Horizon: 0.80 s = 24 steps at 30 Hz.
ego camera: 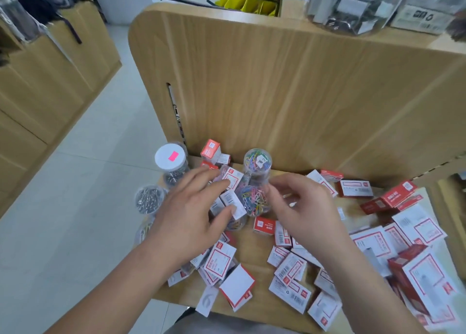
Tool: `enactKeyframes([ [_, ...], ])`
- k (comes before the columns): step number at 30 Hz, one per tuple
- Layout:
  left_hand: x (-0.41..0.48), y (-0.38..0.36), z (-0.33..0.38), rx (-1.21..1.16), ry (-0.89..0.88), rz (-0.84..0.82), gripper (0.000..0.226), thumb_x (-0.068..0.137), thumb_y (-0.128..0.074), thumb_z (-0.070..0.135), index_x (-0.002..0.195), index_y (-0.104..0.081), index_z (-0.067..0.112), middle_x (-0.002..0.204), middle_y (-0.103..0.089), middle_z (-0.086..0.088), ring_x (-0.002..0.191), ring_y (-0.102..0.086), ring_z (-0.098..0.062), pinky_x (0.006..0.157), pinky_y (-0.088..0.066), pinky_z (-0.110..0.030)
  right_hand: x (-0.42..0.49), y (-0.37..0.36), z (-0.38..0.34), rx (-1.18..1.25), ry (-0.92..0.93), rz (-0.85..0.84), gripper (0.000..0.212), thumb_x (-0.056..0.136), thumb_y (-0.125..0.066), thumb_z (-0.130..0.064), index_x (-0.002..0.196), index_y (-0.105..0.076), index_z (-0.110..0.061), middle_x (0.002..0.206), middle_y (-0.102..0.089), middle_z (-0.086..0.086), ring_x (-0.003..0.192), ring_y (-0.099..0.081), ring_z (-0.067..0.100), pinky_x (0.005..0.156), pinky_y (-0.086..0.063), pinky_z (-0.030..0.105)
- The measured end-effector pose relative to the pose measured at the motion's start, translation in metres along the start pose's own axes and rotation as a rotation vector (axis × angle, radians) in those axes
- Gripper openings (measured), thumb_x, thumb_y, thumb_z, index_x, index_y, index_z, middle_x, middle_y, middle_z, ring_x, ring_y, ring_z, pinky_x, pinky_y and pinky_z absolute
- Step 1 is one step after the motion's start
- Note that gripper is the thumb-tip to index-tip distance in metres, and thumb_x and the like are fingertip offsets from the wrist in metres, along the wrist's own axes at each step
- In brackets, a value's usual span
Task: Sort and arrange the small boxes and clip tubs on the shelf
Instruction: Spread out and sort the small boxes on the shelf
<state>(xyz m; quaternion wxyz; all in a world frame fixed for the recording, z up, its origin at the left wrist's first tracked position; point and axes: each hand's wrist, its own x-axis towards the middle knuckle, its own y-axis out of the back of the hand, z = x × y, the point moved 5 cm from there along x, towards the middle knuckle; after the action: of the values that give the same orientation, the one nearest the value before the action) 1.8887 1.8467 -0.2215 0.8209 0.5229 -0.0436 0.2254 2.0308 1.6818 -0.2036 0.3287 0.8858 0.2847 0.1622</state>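
- Shelf [252, 250], wooden: small boxes [290, 270] (red and white) strewn loose, thickest from 2 to 6 o'clock.
- Coloured-clip tub [257, 179]: upright at 12 o'clock, among the boxes.
- White-lidded tub [170, 157] at 10 o'clock; silver-clip tub [148, 200] at 9 o'clock, near the shelf edge.
- Left hand [191, 212]: fingers spread wide over boxes at 11 o'clock, thumb tip touching a barcode box [233, 203].
- Right hand [302, 207]: fingers curled, tips at the coloured-clip tub's wall; grip cannot be told.

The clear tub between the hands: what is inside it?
Coloured paper clips fill the clear tub. A small box under the left hand covers part of its lower side, so that part is hidden.
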Motion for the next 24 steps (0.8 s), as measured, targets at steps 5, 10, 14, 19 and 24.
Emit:
enactKeyframes([
  [5, 0.007, -0.010, 0.018, -0.022, -0.074, -0.022, 0.044, 0.089, -0.068, 0.037, 0.126, -0.069, 0.014, 0.143, -0.058, -0.007, 0.135, -0.051, -0.031, 0.111, -0.043, -0.045, -0.021, 0.049, 0.028, 0.136, -0.156, 0.094, 0.004, 0.092, -0.074, -0.027, 0.095, -0.076, -0.027, 0.083, -0.075, -0.018, 0.075, -0.069, 0.000, 0.068, -0.054, 0.018],
  [10, 0.022, -0.019, 0.058, -0.058, -0.158, -0.041, 0.037, 0.089, -0.070, 0.035, 0.121, -0.071, 0.016, 0.136, -0.061, -0.002, 0.129, -0.054, -0.025, 0.106, -0.045, -0.038, -0.034, 0.101, 0.062, -0.125, -0.187, 0.151, 0.019, 0.090, -0.072, -0.031, 0.107, -0.077, -0.024, 0.091, -0.076, -0.014, 0.082, -0.072, 0.003, 0.079, -0.059, 0.038],
  [14, 0.067, -0.049, 0.104, 0.106, -0.164, -0.272, 0.043, 0.090, -0.048, 0.054, 0.117, -0.067, 0.027, 0.121, -0.065, 0.004, 0.114, -0.062, -0.024, 0.086, -0.057, -0.041, -0.032, 0.111, 0.066, -0.195, -0.178, 0.076, 0.018, 0.090, -0.072, -0.033, 0.107, -0.076, -0.027, 0.094, -0.075, -0.016, 0.085, -0.068, 0.005, 0.081, -0.056, 0.034],
  [19, 0.118, -0.116, 0.139, 0.303, -0.013, -0.563, 0.049, 0.093, -0.062, 0.053, 0.124, -0.050, 0.018, 0.116, -0.067, -0.009, 0.110, -0.065, -0.035, 0.073, -0.046, -0.038, -0.044, 0.128, 0.073, -0.167, -0.178, 0.100, 0.015, 0.091, -0.072, -0.026, 0.105, -0.077, -0.028, 0.097, -0.074, -0.016, 0.091, -0.069, 0.010, 0.082, -0.057, 0.041],
  [24, 0.129, -0.141, 0.127, 0.168, 0.118, -0.512, 0.063, 0.079, -0.081, 0.050, 0.117, -0.040, 0.020, 0.112, -0.068, -0.009, 0.105, -0.067, -0.035, 0.071, -0.049, -0.037, -0.065, 0.141, 0.081, -0.087, -0.193, 0.112, 0.012, 0.090, -0.074, -0.029, 0.102, -0.077, -0.029, 0.096, -0.073, -0.021, 0.089, -0.068, 0.001, 0.080, -0.058, 0.039],
])
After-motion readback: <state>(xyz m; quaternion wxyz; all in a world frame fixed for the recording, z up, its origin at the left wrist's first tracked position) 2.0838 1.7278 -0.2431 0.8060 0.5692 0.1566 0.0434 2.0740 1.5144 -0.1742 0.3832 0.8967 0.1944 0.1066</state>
